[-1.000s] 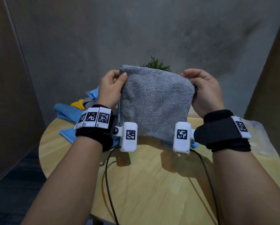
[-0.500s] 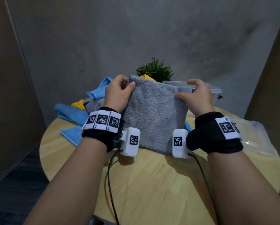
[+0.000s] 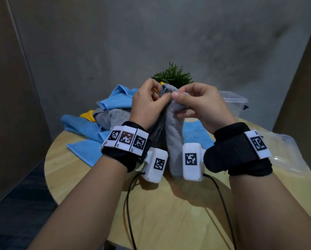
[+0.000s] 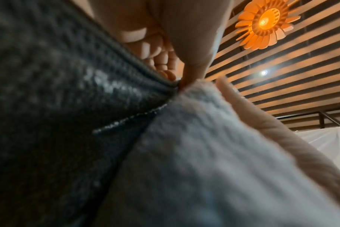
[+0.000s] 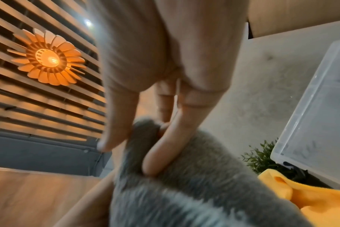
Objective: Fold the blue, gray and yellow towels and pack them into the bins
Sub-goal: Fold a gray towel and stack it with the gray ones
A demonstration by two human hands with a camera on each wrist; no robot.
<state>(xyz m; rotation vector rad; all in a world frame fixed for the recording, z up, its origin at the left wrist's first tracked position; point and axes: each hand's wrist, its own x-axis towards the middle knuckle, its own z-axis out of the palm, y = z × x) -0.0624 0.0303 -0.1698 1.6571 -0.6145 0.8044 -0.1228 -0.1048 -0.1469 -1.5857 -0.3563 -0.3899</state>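
a round wooden surface (image 3: 169,210) is seen carrying a loose heap of blue towels (image 3: 89,127), with a second gray towel (image 3: 113,116) and a yellow towel (image 3: 88,115) lying crumpled among them, none of them folded. above its middle a gray towel (image 3: 174,141) is held upright, its two top corners brought together so that it hangs doubled, the lower edge reaching down close to the wood. the corners are pinched between thumb and fingertips by the left hand (image 3: 147,103) and by the right hand (image 3: 201,103), the two grasping hands touching at the cloth. the fold of this gray towel is judged to be the step in hand, with packing not yet begun. the next move is judged to call for the met corners being passed into one grip, the crease being smoothed and the bundle being kept from springing open.

a clear plastic bin (image 3: 235,103) is seen at the far right beyond the right hand; something gray seems to lie inside it, though that cannot be told for certain. a second clear container (image 3: 284,152) is seen nearer on the right edge, its contents not made out. a small green plant (image 3: 172,75) stands behind the hands.
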